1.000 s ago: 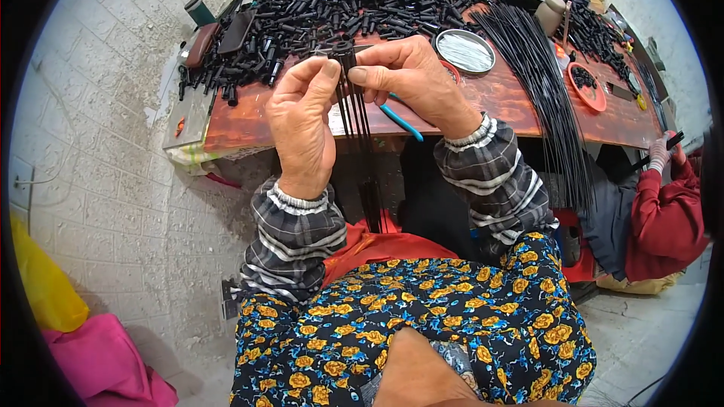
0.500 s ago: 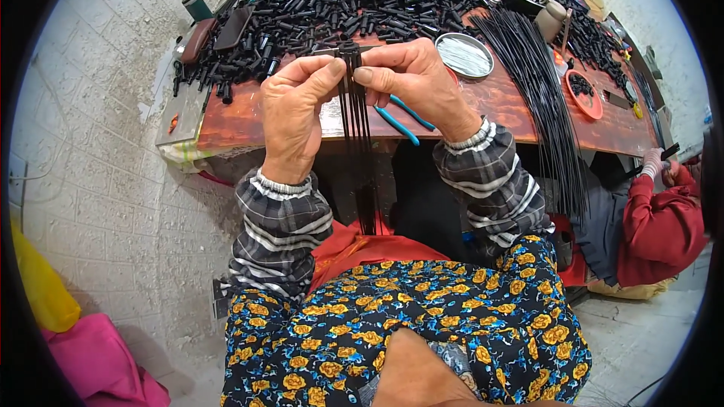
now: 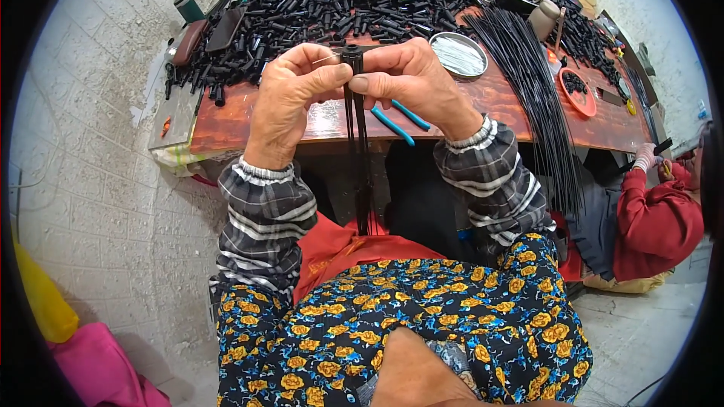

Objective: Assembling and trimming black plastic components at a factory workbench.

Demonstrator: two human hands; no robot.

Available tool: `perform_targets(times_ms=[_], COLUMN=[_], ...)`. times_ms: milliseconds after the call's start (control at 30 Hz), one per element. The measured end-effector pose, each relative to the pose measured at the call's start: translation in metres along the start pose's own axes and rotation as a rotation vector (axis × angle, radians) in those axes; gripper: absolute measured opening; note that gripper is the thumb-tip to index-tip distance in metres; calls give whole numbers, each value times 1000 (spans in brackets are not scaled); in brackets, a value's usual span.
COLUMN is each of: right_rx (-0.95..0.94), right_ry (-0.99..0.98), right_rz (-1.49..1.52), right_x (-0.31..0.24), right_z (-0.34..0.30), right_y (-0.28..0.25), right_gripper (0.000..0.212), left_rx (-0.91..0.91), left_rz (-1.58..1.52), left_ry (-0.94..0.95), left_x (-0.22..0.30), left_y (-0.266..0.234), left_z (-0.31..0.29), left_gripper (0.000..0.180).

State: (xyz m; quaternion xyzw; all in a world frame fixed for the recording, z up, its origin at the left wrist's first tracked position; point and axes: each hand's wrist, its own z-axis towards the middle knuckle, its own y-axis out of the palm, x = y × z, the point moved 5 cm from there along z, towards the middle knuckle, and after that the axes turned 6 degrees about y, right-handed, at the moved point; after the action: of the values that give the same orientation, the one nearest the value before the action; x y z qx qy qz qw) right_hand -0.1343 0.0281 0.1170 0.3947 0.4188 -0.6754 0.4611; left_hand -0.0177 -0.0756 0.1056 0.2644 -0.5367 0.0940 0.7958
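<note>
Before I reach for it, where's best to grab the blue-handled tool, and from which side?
Probably by both blue handles, coming from your side: they splay apart and point toward you, while your right hand hides the other end.
</note>
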Motion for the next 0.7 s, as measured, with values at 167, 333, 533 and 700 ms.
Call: perform_targets(times_ms=[167, 333, 533, 700], right_rx=[-158, -198, -51, -221], right_ry=[79, 250, 360, 247], right_rz=[215, 339, -38, -64], right_x=[-2, 10, 16, 21], right_z=[0, -10, -21, -8], right_y=[6, 25, 50, 46], right_gripper=[20, 27, 23, 19], left_rx=[-214, -340, -51, -155], left_rz=[113, 65, 55, 48], left_ry=[29, 78, 303, 299], left_x=[2, 9, 39, 34], left_y=[8, 15, 26, 21], left_z=[6, 2, -8, -14], left_gripper=[46, 39, 17, 17])
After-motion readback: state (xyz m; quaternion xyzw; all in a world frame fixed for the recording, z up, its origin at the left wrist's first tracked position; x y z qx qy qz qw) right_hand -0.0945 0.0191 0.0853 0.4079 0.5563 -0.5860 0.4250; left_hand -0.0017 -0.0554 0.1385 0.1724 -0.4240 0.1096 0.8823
